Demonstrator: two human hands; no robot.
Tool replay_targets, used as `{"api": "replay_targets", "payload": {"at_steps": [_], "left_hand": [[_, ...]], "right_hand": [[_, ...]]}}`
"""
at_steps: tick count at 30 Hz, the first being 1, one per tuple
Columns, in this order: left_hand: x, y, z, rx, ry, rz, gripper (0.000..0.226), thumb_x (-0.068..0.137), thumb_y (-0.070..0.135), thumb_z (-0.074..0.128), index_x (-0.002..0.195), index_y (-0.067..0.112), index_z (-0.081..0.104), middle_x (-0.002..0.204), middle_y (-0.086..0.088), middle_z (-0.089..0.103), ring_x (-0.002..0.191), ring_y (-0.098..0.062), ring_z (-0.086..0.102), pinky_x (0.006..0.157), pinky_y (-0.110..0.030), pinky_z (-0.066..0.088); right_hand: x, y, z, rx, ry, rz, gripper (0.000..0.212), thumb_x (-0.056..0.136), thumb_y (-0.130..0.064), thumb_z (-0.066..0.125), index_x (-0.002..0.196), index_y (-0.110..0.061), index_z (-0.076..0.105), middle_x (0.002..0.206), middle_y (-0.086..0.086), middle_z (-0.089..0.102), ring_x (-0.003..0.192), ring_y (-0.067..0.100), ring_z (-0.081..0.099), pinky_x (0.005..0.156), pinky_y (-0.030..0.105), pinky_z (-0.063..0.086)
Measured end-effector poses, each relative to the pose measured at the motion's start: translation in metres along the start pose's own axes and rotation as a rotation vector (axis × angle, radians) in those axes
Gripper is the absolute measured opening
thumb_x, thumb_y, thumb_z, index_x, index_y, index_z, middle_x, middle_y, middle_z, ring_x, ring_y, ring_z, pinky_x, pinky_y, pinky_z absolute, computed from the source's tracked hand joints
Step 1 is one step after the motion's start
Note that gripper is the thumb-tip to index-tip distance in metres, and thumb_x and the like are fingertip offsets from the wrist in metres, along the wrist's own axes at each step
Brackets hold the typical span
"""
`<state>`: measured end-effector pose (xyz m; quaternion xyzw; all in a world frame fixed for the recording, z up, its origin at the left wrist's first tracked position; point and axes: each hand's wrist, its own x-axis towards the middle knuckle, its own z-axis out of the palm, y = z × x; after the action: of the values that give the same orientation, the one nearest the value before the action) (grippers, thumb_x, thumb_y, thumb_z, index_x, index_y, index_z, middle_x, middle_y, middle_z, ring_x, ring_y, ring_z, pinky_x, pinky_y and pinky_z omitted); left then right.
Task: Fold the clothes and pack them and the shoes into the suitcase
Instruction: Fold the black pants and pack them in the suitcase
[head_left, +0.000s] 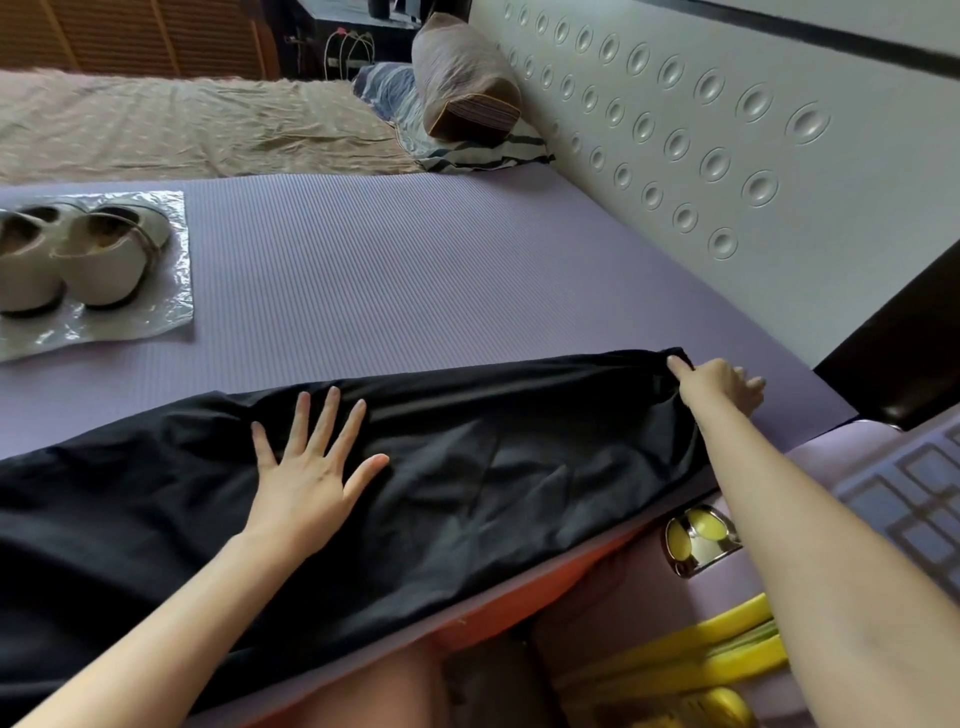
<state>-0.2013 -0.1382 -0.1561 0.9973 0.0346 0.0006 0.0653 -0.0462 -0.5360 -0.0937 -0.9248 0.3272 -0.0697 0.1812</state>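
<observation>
black garment (467, 467) lies spread over the purple mat (415, 270) on the bed (156, 130) — left hand (306, 467) flat and splayed, pinning it, right hand (719, 387) pinching the far corner. looks light, limp, a bit slippery — best taken by corners and hems.

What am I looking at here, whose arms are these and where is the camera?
No machine here: one camera worn on a person's head looks down at their own two bare arms. The left hand lies flat, fingers spread, on a black garment stretched across a purple mat. The right hand pinches the garment's far end. A pair of pale shoes stands on a plastic sheet at the left. A lilac suitcase with yellow trim shows at the lower right.
</observation>
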Motion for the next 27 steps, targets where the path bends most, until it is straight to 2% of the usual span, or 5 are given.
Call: {"api": "replay_targets", "payload": {"at_steps": [3, 13, 17, 22, 27], "left_hand": [[0.002, 0.004, -0.002, -0.006, -0.003, -0.013, 0.103, 0.056, 0.081, -0.028, 0.146, 0.033, -0.012, 0.154, 0.006, -0.022, 0.139, -0.017, -0.029, 0.108, -0.058, -0.014], [-0.003, 0.010, 0.003, -0.087, -0.038, -0.012, 0.094, 0.052, 0.085, -0.029, 0.137, 0.048, -0.019, 0.149, 0.013, -0.026, 0.137, -0.012, -0.031, 0.109, -0.057, -0.015], [-0.002, 0.011, 0.001, -0.084, -0.101, 0.006, 0.098, 0.047, 0.087, -0.029, 0.136, 0.046, -0.022, 0.146, 0.013, -0.031, 0.135, -0.012, -0.033, 0.107, -0.058, -0.018], [0.000, 0.010, -0.013, -0.182, -0.167, -0.024, 0.070, 0.086, 0.070, 0.013, 0.147, 0.041, -0.006, 0.156, 0.008, -0.018, 0.141, -0.015, -0.025, 0.108, -0.056, -0.016], [-0.025, 0.008, -0.028, -0.552, 0.109, 0.004, 0.053, 0.097, 0.042, 0.034, 0.147, 0.029, 0.024, 0.156, 0.005, 0.016, 0.144, -0.007, 0.000, 0.116, -0.037, -0.003]], "right_hand": [[-0.001, 0.002, 0.005, -0.073, 0.091, -0.126, 0.056, 0.093, -0.053, 0.046, 0.122, -0.007, 0.058, 0.129, 0.019, 0.052, 0.124, 0.036, 0.034, 0.101, 0.039, 0.026], [-0.006, -0.009, 0.002, 0.130, 0.027, -0.095, 0.040, 0.092, -0.037, 0.058, 0.116, -0.006, 0.053, 0.122, 0.019, 0.058, 0.121, 0.036, 0.041, 0.095, 0.041, 0.035], [-0.017, -0.020, -0.025, 0.162, 0.006, -0.177, 0.036, 0.091, -0.038, 0.059, 0.111, -0.010, 0.049, 0.115, 0.015, 0.060, 0.101, 0.034, 0.056, 0.077, 0.037, 0.039], [-0.053, -0.043, -0.063, 0.009, 0.058, -0.432, 0.041, 0.085, -0.046, 0.064, 0.104, -0.013, 0.052, 0.105, 0.012, 0.064, 0.096, 0.032, 0.059, 0.071, 0.031, 0.035], [-0.122, -0.083, -0.077, -0.081, -0.156, -0.637, 0.044, 0.084, -0.036, 0.062, 0.114, -0.010, 0.043, 0.110, 0.010, 0.061, 0.099, 0.032, 0.059, 0.075, 0.035, 0.042]]}}
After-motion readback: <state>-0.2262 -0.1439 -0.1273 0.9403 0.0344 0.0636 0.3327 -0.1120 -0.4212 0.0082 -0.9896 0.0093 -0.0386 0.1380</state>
